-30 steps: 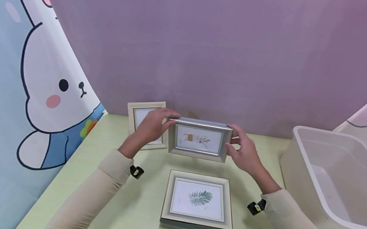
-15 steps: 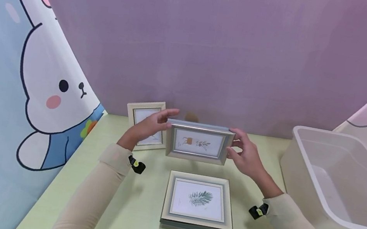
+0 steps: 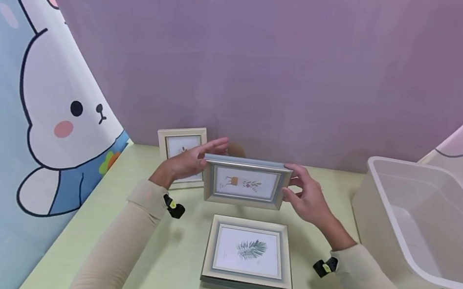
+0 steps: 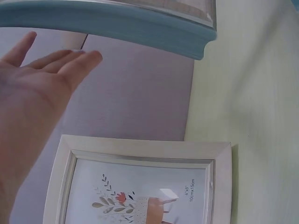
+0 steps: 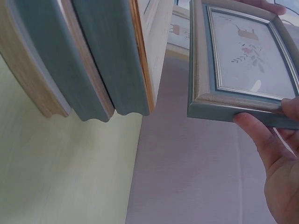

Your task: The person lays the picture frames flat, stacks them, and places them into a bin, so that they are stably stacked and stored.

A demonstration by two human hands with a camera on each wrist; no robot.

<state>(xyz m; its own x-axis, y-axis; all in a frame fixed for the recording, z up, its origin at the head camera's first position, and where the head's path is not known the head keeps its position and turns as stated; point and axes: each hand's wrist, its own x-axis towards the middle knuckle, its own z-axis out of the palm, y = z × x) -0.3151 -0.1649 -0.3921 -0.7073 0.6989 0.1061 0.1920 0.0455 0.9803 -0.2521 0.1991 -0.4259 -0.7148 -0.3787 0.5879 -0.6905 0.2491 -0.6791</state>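
My right hand (image 3: 308, 197) pinches the right end of a silver-and-blue picture frame (image 3: 245, 184), thumb in front and fingers along the edge. Its picture of a potted plant lies sideways, and the frame is tilted up above the table. At the opposite end my left hand (image 3: 186, 162) has its fingers straight, close by the frame's left edge; in the left wrist view that hand (image 4: 42, 84) shows spread fingers below the blue edge. Behind it a cream picture frame (image 3: 163, 142) leans upright against the wall, partly covered by the hand.
A stack of picture frames, topped by one with a green leaf print (image 3: 251, 250), lies nearer on the pale green table (image 3: 128, 248). A white plastic bin (image 3: 384, 225) stands at the right. The purple wall (image 3: 268, 70) rises behind.
My left hand's fingers have straightened and come off the held frame's top left corner. The frame, still in my right hand, is slightly lower.
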